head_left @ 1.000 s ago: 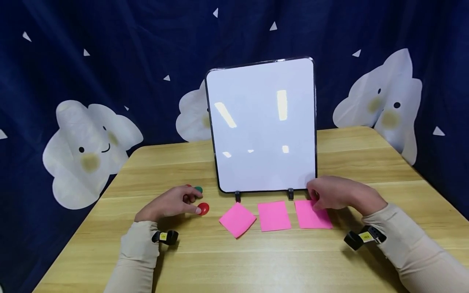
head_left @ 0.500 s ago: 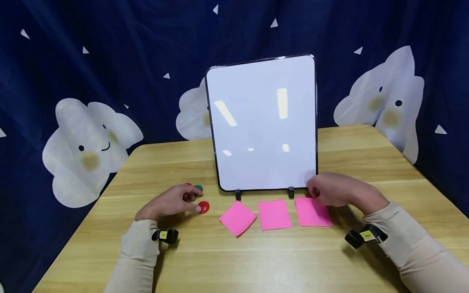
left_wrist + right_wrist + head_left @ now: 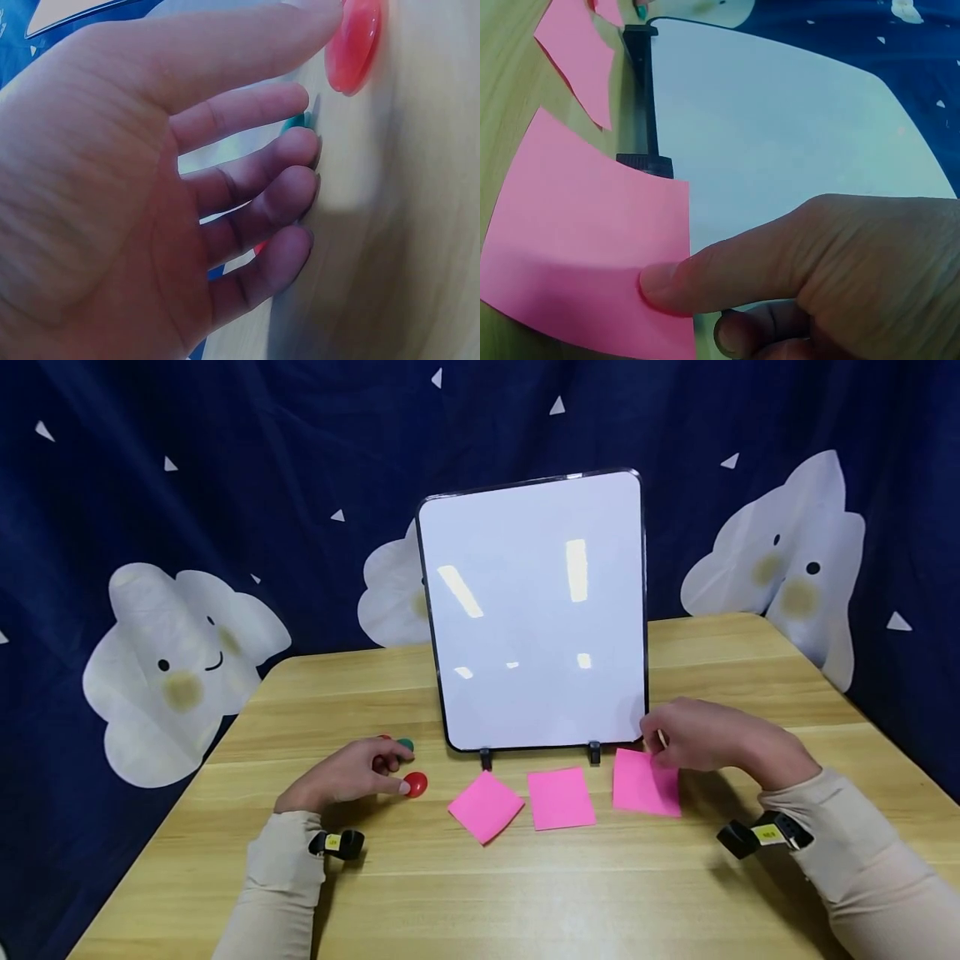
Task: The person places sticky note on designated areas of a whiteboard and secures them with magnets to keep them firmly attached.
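Note:
My right hand (image 3: 708, 735) pinches a pink sticky note (image 3: 645, 783) near its upper right edge. In the right wrist view the thumb lies on the face of that note (image 3: 585, 240), with fingers behind it. The note is by the lower right corner of a whiteboard (image 3: 540, 627). My left hand (image 3: 348, 772) rests at the left with loosely bent fingers, its thumb tip at a glossy red disc (image 3: 416, 784). A green disc (image 3: 406, 745) lies by its index fingertip. Another red disc, mostly hidden, shows behind that hand.
Two more pink sticky notes lie on the wooden table, one turned diagonally (image 3: 486, 807) and one straight (image 3: 561, 798). Black feet (image 3: 595, 753) hold up the whiteboard. A dark blue curtain (image 3: 300, 443) with cloud prints hangs behind the table.
My right hand has moved up and slightly right, and the right pink sticky note has shifted with it, away from the middle note. My left hand stays at the red disc.

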### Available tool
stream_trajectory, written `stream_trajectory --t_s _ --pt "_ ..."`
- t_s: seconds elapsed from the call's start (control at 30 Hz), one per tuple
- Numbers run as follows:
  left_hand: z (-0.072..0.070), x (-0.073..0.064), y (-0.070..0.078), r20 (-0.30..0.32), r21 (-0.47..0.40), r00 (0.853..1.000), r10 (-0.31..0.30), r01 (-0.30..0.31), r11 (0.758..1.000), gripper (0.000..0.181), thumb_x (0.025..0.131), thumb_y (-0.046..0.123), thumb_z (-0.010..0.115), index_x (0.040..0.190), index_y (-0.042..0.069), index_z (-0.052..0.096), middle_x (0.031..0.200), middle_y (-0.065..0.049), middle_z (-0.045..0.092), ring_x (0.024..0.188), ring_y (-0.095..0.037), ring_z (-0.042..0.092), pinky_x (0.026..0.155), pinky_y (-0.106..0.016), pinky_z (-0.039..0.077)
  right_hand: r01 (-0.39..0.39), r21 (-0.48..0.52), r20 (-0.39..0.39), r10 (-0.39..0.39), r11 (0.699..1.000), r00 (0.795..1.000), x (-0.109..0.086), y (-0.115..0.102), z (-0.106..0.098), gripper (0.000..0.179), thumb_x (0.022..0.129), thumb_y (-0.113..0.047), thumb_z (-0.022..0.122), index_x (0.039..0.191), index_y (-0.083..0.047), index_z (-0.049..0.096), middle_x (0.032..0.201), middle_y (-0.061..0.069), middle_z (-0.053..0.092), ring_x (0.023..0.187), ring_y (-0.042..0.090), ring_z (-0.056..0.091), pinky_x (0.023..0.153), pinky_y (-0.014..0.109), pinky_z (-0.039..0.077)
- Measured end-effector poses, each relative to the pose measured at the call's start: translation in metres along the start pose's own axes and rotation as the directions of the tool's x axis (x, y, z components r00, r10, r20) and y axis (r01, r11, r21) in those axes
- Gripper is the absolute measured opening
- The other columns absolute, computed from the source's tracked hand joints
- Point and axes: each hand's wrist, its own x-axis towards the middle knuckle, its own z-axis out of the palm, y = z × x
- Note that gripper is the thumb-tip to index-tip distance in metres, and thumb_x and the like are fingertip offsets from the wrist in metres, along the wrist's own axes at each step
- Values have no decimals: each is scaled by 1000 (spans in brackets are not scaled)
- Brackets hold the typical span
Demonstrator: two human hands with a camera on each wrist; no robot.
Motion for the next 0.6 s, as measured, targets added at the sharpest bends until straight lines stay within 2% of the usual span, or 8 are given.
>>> stream_trajectory --t_s 0.37,0.6 --pt "1 0 -2 -1 -5 1000 -27 27 1000 51 83 34 83 126 12 66 100 -4 60 94 -22 54 83 -38 47 2 10 -7 -2 1000 1000 -3 0 -1 20 86 -5 72 78 -17 58 73 -6 52 67 12 48 62 29 40" --pt "0 1 -1 2 -8 999 -32 32 999 51 83 32 83 126 11 66 101 -4 61 94 -22 54 83 -38 47 -32 6 -10 32 999 999 1 4 1 18 88 -4 70 80 -15 59 71 -4 50 66 12 47 60 29 40"
